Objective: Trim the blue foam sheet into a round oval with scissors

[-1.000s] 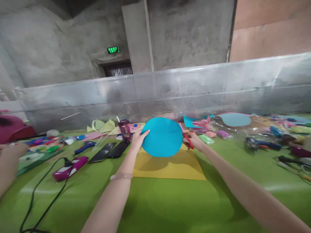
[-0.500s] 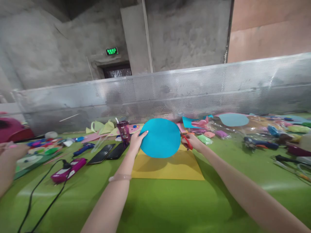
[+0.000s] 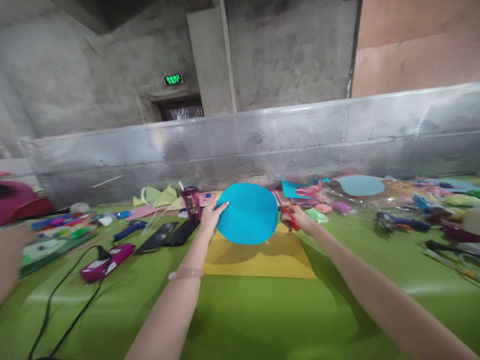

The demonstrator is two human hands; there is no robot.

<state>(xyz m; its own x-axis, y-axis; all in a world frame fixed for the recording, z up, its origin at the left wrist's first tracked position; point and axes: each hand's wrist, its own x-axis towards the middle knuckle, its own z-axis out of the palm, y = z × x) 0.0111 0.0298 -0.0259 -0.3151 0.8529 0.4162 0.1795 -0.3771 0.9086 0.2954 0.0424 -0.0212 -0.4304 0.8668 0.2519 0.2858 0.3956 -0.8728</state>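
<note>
My left hand (image 3: 211, 218) grips the left edge of a round blue paper disc (image 3: 247, 213) and holds it upright above a yellow sheet (image 3: 262, 257) that lies flat on the green table (image 3: 240, 310). My right hand (image 3: 300, 218) is closed round red-handled scissors (image 3: 288, 216), whose blades meet the disc's right edge.
Two black phones (image 3: 167, 235) and a purple tumbler (image 3: 191, 202) lie left of my left hand. A magenta device (image 3: 105, 260) with a black cable sits further left. Another person's hand (image 3: 11, 250) is at the far left. Coloured clay packs, paper pieces and tools crowd the right side.
The blue disc has turned slightly in my left hand, and the scissors have shifted a little along its right edge. The other person's hand has drawn back to the left.
</note>
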